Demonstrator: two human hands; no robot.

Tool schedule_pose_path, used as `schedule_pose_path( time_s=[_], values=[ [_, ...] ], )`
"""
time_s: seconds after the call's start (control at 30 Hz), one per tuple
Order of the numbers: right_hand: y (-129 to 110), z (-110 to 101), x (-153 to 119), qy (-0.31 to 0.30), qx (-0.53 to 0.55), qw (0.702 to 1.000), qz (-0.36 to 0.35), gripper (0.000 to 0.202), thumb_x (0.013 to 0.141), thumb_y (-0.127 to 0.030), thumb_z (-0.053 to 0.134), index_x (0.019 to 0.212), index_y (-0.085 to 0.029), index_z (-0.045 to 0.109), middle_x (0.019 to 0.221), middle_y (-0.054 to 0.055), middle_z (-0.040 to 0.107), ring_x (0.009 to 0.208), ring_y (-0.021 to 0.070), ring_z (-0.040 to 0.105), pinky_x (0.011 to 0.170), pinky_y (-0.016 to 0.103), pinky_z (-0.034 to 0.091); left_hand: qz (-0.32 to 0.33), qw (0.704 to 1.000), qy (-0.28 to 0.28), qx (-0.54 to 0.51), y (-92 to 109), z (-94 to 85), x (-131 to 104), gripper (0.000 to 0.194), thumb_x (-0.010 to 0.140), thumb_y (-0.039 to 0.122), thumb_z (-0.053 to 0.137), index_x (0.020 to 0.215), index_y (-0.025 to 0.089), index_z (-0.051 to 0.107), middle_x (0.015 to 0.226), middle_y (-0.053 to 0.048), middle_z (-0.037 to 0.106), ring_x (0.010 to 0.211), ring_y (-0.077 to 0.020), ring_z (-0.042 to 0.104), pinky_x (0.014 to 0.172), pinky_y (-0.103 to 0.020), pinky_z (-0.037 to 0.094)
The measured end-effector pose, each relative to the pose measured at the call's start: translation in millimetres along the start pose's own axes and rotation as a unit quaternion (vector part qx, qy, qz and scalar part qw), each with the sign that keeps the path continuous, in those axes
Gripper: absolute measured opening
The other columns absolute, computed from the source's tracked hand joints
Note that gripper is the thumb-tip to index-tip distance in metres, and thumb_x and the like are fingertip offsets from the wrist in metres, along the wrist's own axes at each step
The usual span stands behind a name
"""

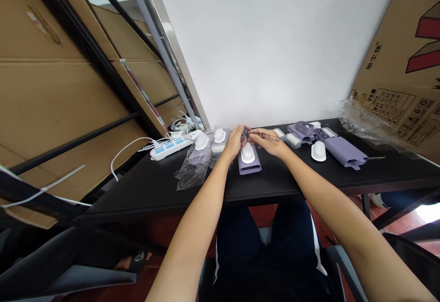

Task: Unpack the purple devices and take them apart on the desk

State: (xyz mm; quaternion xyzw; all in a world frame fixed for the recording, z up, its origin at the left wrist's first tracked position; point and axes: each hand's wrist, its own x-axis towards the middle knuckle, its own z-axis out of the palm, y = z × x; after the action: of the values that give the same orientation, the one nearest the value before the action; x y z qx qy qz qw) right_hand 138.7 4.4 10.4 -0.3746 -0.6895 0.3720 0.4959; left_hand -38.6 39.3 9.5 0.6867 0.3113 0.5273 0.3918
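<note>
L hand (236, 140), fingers curled nearly closed on sm. dark coiled piece (244, 134), just beyond lilac hollow plastic case (250, 169). R hand (266, 142), fingers pinched in beside it, exact hold can't tell; see-thru brown spiral cord (270, 136) lies over that hand. White ribbed oval plastic pc. (248, 154) atop case.

Left hand (235, 141) and right hand (275, 145) close together over desk (137, 192), fingers on dark coil (270, 136), part lying across right hand. From hands: white oval piece (247, 154) on purple sleeve (250, 169), 6 o'clock; power strip (172, 148), 9; perforated purple case (345, 151), 3.
</note>
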Motion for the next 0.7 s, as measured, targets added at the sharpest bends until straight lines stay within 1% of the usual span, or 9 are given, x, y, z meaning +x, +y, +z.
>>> schedule_pose_path(
  time_s=[0.1,0.23,0.33,0.4,0.47,0.53,0.57,0.63,0.7],
  values=[
    [6.5,-2.2,0.2,0.000,-0.034,0.998,-0.057,0.039,0.093,-0.047,0.071,0.121,-0.021,0.078,0.110,0.006,0.081,0.099,0.0214,0.074,0.077,0.031,0.059,-0.016,1.000,0.001,-0.003,1.7,-0.5,0.5,0.042,0.102,0.055,0.048,0.094,0.017,0.066,0.047,0.005,0.046,0.043,-0.0122,0.040,0.052,-0.026,0.033],
    [12.1,-5.9,0.8,-0.012,-0.091,0.989,-0.115,0.041,0.098,-0.048,0.066,0.129,-0.022,0.076,0.113,0.006,0.081,0.102,0.0227,0.074,0.093,0.037,0.058,-0.053,0.998,0.018,-0.012,3.3,-1.9,0.8,0.038,0.101,0.049,0.050,0.091,0.016,0.066,0.045,0.004,0.046,0.043,-0.0122,0.040,0.051,-0.025,0.031],
    [12.2,-9.0,0.5,-0.014,-0.111,0.982,-0.151,0.041,0.099,-0.046,0.065,0.131,-0.023,0.076,0.115,0.006,0.079,0.105,0.0230,0.073,0.099,0.038,0.055,-0.086,0.996,0.034,-0.016,3.4,-6.4,1.9,0.037,0.101,0.045,0.045,0.088,0.016,0.066,0.043,0.004,0.044,0.041,-0.0118,0.037,0.049,-0.025,0.028],
    [9.2,-10.6,-0.2,-0.004,-0.112,0.981,-0.159,0.040,0.098,-0.046,0.065,0.130,-0.024,0.076,0.116,0.007,0.077,0.105,0.0223,0.071,0.099,0.038,0.055,-0.100,0.993,0.055,-0.024,3.2,-10.6,3.1,0.038,0.101,0.045,0.043,0.088,0.017,0.066,0.043,0.004,0.043,0.041,-0.0116,0.035,0.047,-0.025,0.025],
    [4.1,-11.9,-0.7,0.020,-0.106,0.986,-0.129,0.039,0.096,-0.047,0.066,0.127,-0.023,0.076,0.113,0.006,0.076,0.100,0.0212,0.070,0.095,0.036,0.055,-0.102,0.991,0.077,-0.036,3.0,-13.9,4.1,0.040,0.101,0.048,0.043,0.091,0.018,0.067,0.044,0.004,0.041,0.041,-0.0115,0.034,0.047,-0.025,0.024],
    [-1.4,-14.1,-0.1,0.059,-0.125,0.987,-0.082,0.033,0.095,-0.048,0.064,0.112,-0.022,0.077,0.104,0.006,0.074,0.094,0.0209,0.068,0.091,0.035,0.054,-0.095,0.990,0.093,-0.037,3.1,-15.2,4.5,0.043,0.100,0.052,0.043,0.096,0.018,0.069,0.047,0.004,0.042,0.043,-0.0115,0.035,0.047,-0.025,0.025],
    [-3.4,-16.0,0.7,0.087,-0.149,0.983,-0.061,0.031,0.096,-0.049,0.062,0.100,-0.022,0.076,0.100,0.006,0.073,0.093,0.0213,0.067,0.091,0.035,0.053,-0.091,0.990,0.098,-0.032,3.3,-15.0,4.5,0.044,0.100,0.054,0.043,0.099,0.018,0.069,0.048,0.004,0.042,0.044,-0.0116,0.035,0.047,-0.025,0.025],
    [-5.2,-22.1,3.2,0.152,-0.200,0.968,-0.020,0.037,0.098,-0.051,0.054,0.081,-0.022,0.069,0.095,0.007,0.071,0.093,0.0227,0.066,0.093,0.036,0.052,-0.086,0.991,0.104,-0.017,3.6,-13.5,4.0,0.046,0.100,0.055,0.044,0.106,0.018,0.071,0.051,0.005,0.041,0.045,-0.0117,0.033,0.047,-0.025,0.025],
    [-3.7,-30.9,5.5,0.211,-0.226,0.950,0.041,0.036,0.100,-0.047,0.047,0.083,-0.023,0.066,0.096,0.007,0.072,0.095,0.0243,0.066,0.092,0.037,0.051,-0.084,0.991,0.107,-0.004,3.3,-11.9,3.6,0.044,0.099,0.052,0.046,0.112,0.018,0.071,0.053,0.006,0.038,0.046,-0.0116,0.031,0.047,-0.025,0.025]
  ],
)
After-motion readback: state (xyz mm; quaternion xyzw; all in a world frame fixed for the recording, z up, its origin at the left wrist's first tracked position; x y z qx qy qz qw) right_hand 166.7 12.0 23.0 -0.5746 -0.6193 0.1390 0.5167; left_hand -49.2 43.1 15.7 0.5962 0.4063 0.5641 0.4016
